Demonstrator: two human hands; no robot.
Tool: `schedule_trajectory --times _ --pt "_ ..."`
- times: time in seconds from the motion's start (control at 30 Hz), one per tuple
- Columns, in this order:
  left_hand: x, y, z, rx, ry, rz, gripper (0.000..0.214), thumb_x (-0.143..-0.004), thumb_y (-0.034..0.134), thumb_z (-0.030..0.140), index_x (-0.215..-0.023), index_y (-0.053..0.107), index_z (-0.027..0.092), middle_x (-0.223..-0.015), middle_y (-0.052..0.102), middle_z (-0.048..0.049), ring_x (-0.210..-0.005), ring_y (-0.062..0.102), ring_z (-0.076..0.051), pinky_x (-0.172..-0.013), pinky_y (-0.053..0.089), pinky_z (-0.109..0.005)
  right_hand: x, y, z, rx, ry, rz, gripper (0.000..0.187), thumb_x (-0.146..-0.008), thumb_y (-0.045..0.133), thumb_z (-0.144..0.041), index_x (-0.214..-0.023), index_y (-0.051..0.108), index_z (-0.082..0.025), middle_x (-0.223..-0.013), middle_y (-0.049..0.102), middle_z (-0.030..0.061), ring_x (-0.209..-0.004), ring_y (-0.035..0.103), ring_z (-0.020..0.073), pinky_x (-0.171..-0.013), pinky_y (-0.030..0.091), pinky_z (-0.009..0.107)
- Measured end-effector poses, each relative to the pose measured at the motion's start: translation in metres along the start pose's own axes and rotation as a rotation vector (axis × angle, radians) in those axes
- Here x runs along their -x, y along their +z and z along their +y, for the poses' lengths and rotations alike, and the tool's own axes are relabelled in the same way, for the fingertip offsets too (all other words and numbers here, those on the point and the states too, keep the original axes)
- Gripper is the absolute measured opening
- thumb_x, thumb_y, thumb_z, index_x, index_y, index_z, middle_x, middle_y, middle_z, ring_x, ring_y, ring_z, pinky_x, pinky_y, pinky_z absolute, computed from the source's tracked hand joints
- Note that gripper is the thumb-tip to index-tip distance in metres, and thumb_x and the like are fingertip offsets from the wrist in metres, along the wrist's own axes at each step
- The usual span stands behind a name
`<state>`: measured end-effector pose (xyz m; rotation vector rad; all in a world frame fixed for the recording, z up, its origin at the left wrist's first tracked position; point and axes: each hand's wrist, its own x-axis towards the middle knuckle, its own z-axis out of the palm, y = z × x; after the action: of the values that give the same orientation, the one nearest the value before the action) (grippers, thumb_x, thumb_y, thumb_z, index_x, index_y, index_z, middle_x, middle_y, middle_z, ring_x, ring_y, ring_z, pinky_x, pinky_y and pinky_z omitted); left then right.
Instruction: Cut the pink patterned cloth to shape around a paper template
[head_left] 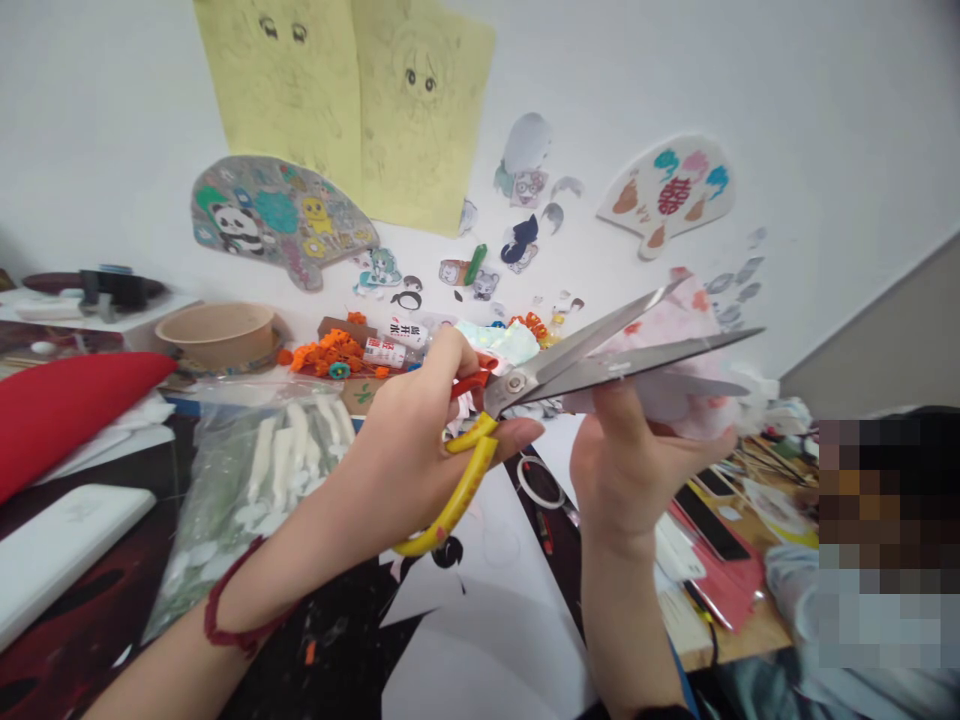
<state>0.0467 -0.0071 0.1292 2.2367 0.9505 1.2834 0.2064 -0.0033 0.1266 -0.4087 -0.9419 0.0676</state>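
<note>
yellow-handled scissors point(577, 375) are held part open by the left hand point(405, 450), pink-mottled sheet point(667, 350) gripped by the right hand point(630, 470), which could get nicked if the blades slip

Two yellow sheets of pencil drawings point(420, 130) hang on the far white wall point(795, 90), above a panda-painted fan-shaped cutout point(281, 220); a white fan-shaped cutout point(667, 190) sits further right. On the left, a kraft paper bowl point(217, 335) stands beyond a red cushion point(67, 420), with a clear plastic bag point(202, 510) of white pieces nearer.
</note>
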Motion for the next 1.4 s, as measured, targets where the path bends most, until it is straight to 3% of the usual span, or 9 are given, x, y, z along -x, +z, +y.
schedule_trajectory --times 0.23,0.77,1.4 --pt "0.0 0.0 0.001 -0.032 0.029 0.014 0.031 -0.092 0.062 0.042 -0.089 0.038 0.023 -0.072 0.043 0.0065 -0.06 0.04 -0.011 -0.056 0.033 -0.028 0.002 -0.001 -0.001 0.046 0.036 0.025 0.025 -0.064 0.09 -0.016 -0.081 0.073 -0.019 -0.071 0.075 -0.0018 -0.064 0.075 0.0178 -0.062 0.065 0.031" --pt "0.0 -0.002 0.003 -0.079 0.079 0.055 0.034 -0.091 0.069 0.04 -0.09 0.04 0.022 -0.073 0.046 0.0073 -0.059 0.039 -0.009 -0.055 0.032 -0.023 0.001 -0.003 -0.001 0.024 0.016 0.031 0.027 -0.064 0.089 -0.014 -0.08 0.069 -0.021 -0.074 0.075 -0.0033 -0.058 0.071 0.014 -0.058 0.064 0.029" --pt "0.002 -0.005 0.004 -0.121 0.087 0.064 0.034 -0.089 0.071 0.042 -0.092 0.044 0.021 -0.079 0.057 0.0041 -0.064 0.055 -0.011 -0.058 0.042 -0.024 -0.007 -0.012 -0.009 0.053 -0.028 -0.131 0.025 -0.07 0.082 -0.007 -0.088 0.079 -0.023 -0.078 0.079 -0.0005 -0.074 0.079 0.0204 -0.073 0.068 0.036"
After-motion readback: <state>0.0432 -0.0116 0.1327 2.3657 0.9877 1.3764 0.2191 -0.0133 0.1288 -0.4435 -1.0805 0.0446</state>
